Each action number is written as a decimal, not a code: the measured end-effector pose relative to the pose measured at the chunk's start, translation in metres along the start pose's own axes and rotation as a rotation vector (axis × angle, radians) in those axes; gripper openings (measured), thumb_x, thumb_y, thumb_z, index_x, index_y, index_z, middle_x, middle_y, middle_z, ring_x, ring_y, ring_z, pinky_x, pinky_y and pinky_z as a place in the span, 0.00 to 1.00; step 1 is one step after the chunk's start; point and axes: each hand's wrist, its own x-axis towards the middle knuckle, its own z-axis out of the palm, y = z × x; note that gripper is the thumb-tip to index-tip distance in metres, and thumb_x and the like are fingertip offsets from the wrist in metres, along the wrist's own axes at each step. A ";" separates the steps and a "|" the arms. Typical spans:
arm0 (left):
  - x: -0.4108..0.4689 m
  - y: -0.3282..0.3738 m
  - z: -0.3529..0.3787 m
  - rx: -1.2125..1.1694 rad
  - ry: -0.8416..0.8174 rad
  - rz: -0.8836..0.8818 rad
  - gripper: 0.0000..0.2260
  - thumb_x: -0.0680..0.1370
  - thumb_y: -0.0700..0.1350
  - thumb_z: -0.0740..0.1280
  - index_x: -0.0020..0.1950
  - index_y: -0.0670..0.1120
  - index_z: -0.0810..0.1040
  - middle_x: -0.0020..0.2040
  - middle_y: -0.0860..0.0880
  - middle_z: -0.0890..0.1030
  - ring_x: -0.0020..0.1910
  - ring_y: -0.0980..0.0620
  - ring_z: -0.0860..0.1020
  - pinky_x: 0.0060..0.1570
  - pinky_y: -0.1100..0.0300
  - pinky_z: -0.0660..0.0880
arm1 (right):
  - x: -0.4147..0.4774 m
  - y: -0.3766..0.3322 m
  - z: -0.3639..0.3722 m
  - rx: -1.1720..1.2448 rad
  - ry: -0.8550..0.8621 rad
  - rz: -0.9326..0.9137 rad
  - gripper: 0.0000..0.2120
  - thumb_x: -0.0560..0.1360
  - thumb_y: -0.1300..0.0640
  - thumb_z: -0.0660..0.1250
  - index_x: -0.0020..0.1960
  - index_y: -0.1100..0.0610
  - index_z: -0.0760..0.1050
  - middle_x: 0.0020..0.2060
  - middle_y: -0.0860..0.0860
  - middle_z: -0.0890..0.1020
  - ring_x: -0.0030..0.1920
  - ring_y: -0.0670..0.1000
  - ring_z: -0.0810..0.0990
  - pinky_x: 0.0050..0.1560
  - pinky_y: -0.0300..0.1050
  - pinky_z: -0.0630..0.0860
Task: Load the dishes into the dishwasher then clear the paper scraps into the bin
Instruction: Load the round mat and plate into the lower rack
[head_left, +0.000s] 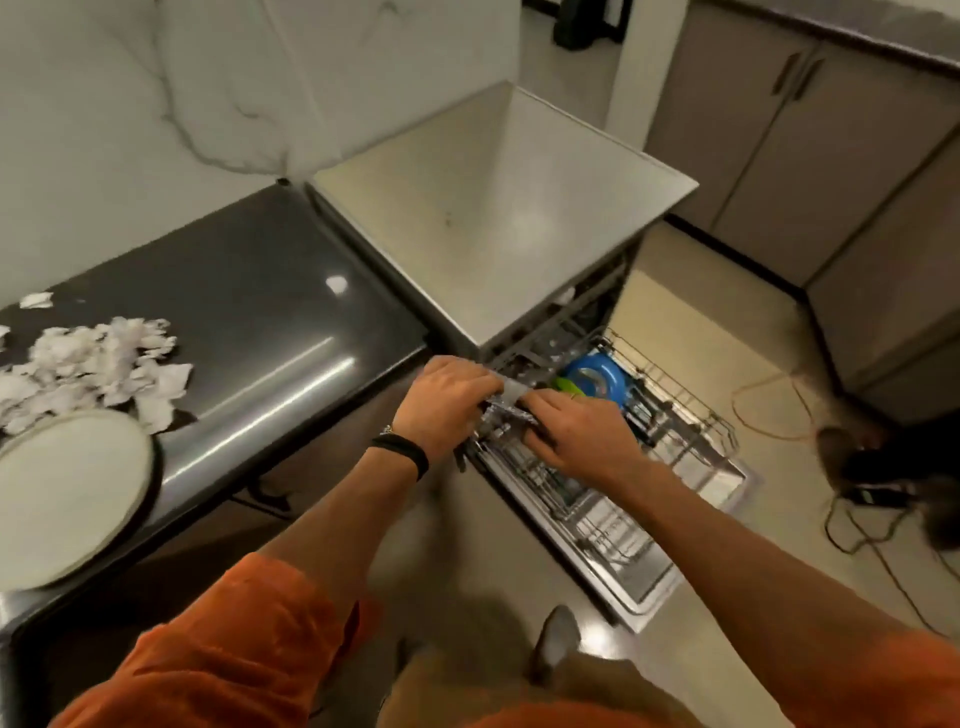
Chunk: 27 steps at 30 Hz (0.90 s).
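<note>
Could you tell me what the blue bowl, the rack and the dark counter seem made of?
The blue bowl: likely plastic, bright glossy colour. The rack: thin metal wire, seen as a grid. The counter: perhaps polished stone, given sharp reflections.

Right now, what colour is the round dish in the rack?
Blue. The dish shows best in the head view.

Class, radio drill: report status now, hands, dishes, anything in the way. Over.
Left hand and right hand both grip dishwasher rack front. Blue bowl loaded; white plate waits on counter. Paper scraps unbinned. No obstruction seen.
</note>
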 end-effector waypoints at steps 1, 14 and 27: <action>0.008 0.010 0.012 0.001 -0.024 0.012 0.13 0.69 0.37 0.68 0.51 0.49 0.82 0.46 0.51 0.83 0.49 0.45 0.81 0.57 0.50 0.70 | -0.014 0.011 0.004 0.007 -0.019 0.036 0.19 0.78 0.45 0.57 0.57 0.55 0.79 0.45 0.50 0.84 0.35 0.52 0.83 0.28 0.44 0.77; 0.040 -0.029 0.230 -0.048 -0.162 0.064 0.12 0.75 0.32 0.63 0.54 0.43 0.80 0.52 0.44 0.81 0.52 0.41 0.79 0.50 0.47 0.77 | -0.053 0.090 0.186 0.067 -0.281 0.419 0.19 0.81 0.48 0.58 0.70 0.51 0.70 0.53 0.53 0.84 0.42 0.61 0.84 0.36 0.51 0.77; 0.045 -0.133 0.440 -0.060 -0.179 0.065 0.19 0.77 0.37 0.52 0.57 0.39 0.81 0.57 0.39 0.82 0.59 0.40 0.79 0.58 0.46 0.78 | -0.025 0.141 0.394 0.096 -0.352 0.627 0.19 0.85 0.53 0.55 0.75 0.50 0.62 0.48 0.57 0.83 0.46 0.62 0.83 0.43 0.53 0.73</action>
